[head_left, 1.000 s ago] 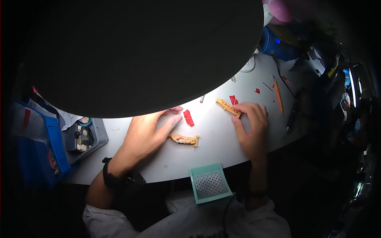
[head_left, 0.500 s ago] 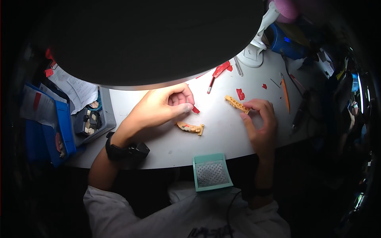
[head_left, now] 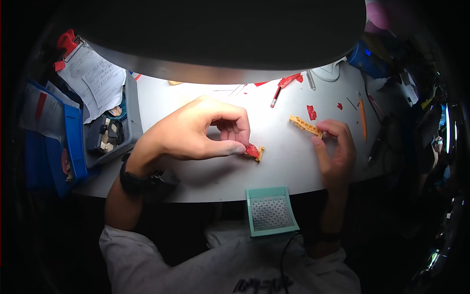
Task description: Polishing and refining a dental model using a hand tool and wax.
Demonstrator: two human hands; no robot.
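Note:
Thumb and fingertips of my left hand (head_left: 193, 127) pinch a small red film piece (head_left: 252, 150). The film lies over a tan dental model (head_left: 261, 154) on the table, of which only the right end shows; the rest is hidden by the film and hand. Farther right, my right hand (head_left: 337, 149) grips one end of a second dental model (head_left: 304, 125), yellowish and curved with a row of hollows along it. That one is held tilted between thumb and index finger, apart from the first.
Red scraps (head_left: 311, 112), a pencil (head_left: 275, 96) and an orange stick tool (head_left: 362, 117) lie to the right. At left stand a grey bin (head_left: 131, 117) with small parts and a blue bin (head_left: 78, 147). A dark lamp hood (head_left: 220, 39) overhangs; a green framed mesh (head_left: 271, 191) sits at the front edge.
My left hand has moved down and right, bringing the red film onto the tan dental model. My right hand still holds the other model. The whole view has shifted slightly.

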